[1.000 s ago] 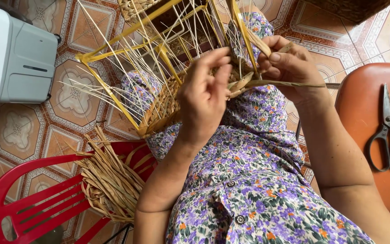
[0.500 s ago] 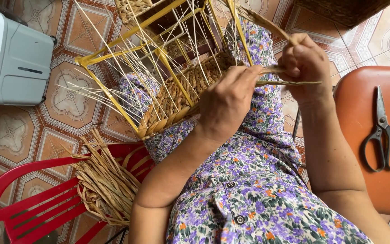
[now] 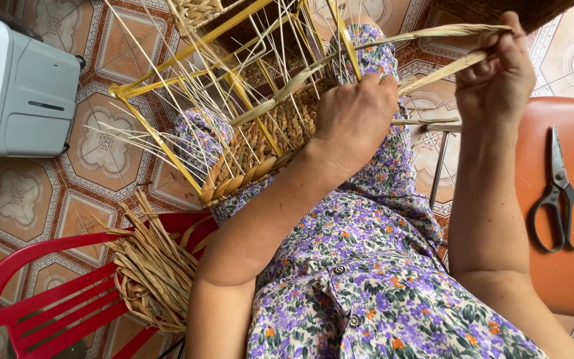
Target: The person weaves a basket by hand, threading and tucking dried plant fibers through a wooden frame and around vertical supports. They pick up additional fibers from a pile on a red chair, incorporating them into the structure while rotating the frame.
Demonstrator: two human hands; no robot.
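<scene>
Seated, we brace the half-woven straw basket on its yellow wire frame (image 3: 260, 143) in our lap with our left hand (image 3: 357, 119) closed against the weave, while our right hand (image 3: 496, 80) pinches a pale flat straw strand (image 3: 433, 32), pulling it taut; black-handled scissors (image 3: 561, 196) lie nearby on the orange surface (image 3: 553, 279).

Two hands (image 3: 357, 119) (image 3: 493, 76), one scissors (image 3: 561, 194), one basket (image 3: 260, 133)
</scene>
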